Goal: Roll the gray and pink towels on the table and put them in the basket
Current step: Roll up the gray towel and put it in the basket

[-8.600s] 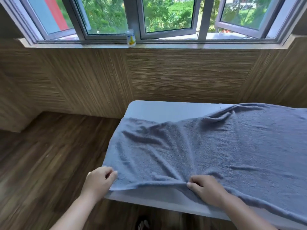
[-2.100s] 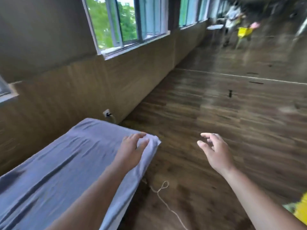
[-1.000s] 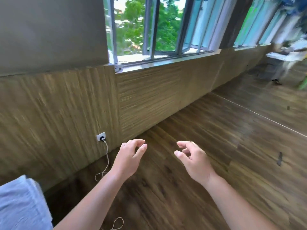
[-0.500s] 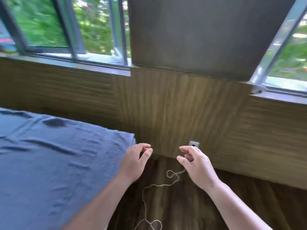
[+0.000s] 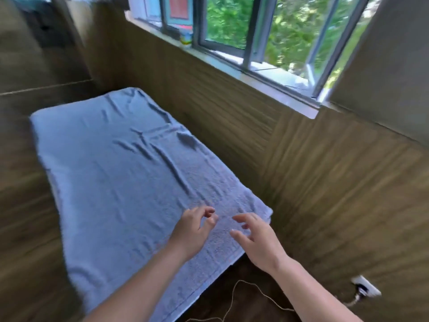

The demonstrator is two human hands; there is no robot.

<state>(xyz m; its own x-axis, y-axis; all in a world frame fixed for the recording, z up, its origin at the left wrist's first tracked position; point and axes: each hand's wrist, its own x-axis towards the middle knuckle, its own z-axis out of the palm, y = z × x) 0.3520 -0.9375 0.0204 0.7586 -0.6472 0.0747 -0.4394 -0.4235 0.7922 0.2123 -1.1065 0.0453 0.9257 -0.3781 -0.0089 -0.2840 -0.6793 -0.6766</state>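
You'd rolled nothing yet: gray towel (image 5: 120, 173) lay flat over tabletop, left hand (image 5: 193, 231) & right hand (image 5: 257, 240) both empty, fingers loosely curled, above its near end; pink towel, basket unseen.

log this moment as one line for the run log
stage: about to start rolling | gray towel: spread flat on table | left hand: open, over near end | right hand: open, over near end | basket: not in view

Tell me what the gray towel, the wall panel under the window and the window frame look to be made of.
Gray towel: looks like terry cotton, matte, with a nubby looped pile and soft creases.
Wall panel under the window: wood or wood-look laminate, with fine brown streaked grain; which of the two cannot be told.
Window frame: probably painted or coated metal, smooth gray, thin straight bars.
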